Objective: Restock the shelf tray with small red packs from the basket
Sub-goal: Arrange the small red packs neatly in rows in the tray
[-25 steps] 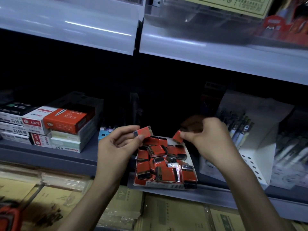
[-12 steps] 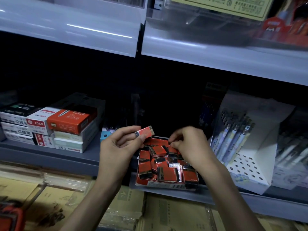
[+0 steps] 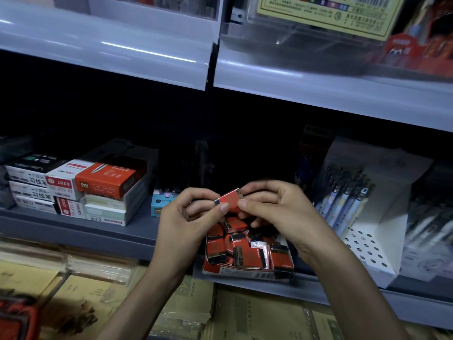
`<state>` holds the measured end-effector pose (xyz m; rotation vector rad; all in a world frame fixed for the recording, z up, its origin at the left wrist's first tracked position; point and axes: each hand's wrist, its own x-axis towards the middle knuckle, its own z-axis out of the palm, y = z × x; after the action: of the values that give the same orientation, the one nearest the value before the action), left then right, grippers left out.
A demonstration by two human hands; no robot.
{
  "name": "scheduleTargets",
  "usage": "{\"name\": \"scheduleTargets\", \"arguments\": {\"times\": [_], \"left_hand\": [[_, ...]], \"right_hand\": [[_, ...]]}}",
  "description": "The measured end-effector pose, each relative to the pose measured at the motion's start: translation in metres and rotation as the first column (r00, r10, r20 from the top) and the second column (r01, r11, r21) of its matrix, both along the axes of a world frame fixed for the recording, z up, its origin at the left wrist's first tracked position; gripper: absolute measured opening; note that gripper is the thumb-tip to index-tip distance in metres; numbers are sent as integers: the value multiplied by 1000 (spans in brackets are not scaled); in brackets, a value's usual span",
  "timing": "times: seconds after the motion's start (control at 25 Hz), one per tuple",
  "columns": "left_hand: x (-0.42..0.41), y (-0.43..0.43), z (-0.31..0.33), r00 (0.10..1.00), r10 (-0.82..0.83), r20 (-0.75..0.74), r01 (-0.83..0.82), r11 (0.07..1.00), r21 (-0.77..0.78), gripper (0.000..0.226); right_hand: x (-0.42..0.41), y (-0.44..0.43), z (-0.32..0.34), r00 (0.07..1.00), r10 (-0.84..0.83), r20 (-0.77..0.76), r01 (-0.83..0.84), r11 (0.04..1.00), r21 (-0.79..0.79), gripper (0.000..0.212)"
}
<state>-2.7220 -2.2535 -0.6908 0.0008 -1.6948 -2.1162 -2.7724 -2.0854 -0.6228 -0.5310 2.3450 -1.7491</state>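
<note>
Both hands meet just above the shelf tray [image 3: 245, 270], pinching a single small red pack [image 3: 229, 201] between them. The left hand [image 3: 182, 222] has its thumb pressed on the pack's lower left corner with fingers curled behind it; the right hand [image 3: 274, 209] closes thumb and fingertips on the pack's right edge. The pack is tilted, its right end higher, and hangs clear of the tray.

The tray sits on the front edge of the grey shelf [image 3: 73, 231], heaped with more red and black packs [image 3: 242, 251] lying at odd angles. To its left stand stacked boxes [image 3: 98, 187] and a small blue box [image 3: 163, 202]; to its right, a white perforated display holder [image 3: 372, 241] holds pens [image 3: 343, 202]. At the lower left corner, a blurred red object [image 3: 14, 320] is too indistinct to identify.
</note>
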Motion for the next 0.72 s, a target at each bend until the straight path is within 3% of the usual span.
{"name": "scheduleTargets", "arguments": {"times": [0.12, 0.28, 0.36, 0.52, 0.72], "left_hand": [[-1, 1, 0, 1000, 1, -16, -2, 999, -37, 24], [-5, 0, -5, 997, 68, -32, -71, 992, -105, 17], [-7, 0, -7, 994, 101, -29, -104, 987, -126, 17], [-11, -1, -10, 990, 139, -21, -140, 983, -119, 20], [-11, 0, -11, 989, 148, -23, -149, 982, -119, 21]], "right_hand": [[1, 6, 4, 990, 83, -113, -65, 985, 159, 26], [-11, 18, 2, 931, -206, -300, 282, 930, 237, 17], [-16, 22, -2, 909, -287, -302, 378, 873, 309, 15], [-21, 20, -18, 921, -262, -288, 374, 803, 463, 17], [-21, 18, -23, 918, -274, -287, 387, 782, 489, 22]]}}
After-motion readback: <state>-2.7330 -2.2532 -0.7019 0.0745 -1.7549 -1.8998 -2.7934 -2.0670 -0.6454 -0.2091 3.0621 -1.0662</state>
